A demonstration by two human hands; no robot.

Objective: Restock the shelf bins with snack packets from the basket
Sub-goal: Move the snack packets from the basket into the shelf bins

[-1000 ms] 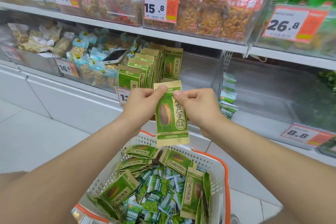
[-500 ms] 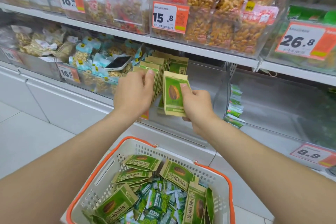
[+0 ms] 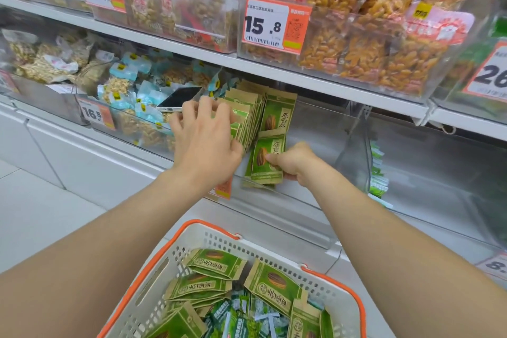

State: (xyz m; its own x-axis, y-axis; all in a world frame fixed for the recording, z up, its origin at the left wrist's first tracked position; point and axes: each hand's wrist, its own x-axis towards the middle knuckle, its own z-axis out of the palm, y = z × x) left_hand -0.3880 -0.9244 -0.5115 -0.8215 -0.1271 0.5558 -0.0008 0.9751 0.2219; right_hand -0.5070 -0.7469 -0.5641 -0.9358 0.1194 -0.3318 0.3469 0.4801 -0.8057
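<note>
Left hand (image 3: pixel 204 140): fingers spread, the grip laid flat against the upright row of packets (image 3: pixel 247 115), bracing it to the left.
Right hand (image 3: pixel 295 164): grip pinching one green packet (image 3: pixel 267 159) by its right edge, thumb on the printed face.
Packet position: upright and low in the clear bin (image 3: pixel 301 199), just right of the row, behind the near wall.
Basket (image 3: pixel 214 236): near, below both arms, with many like packets loose in it.
Risk, toppling: if the bracing hand lifts before the packet seats, the row will probably lean right into the bare part of the bin.
Risk, snagging: a bottom corner may catch or crease against the bin floor.
Risk, phone (image 3: pixel 179 97): it lies on the packets of the left-hand bin, just beside the left fingers, so a nudge could slide it off.
</note>
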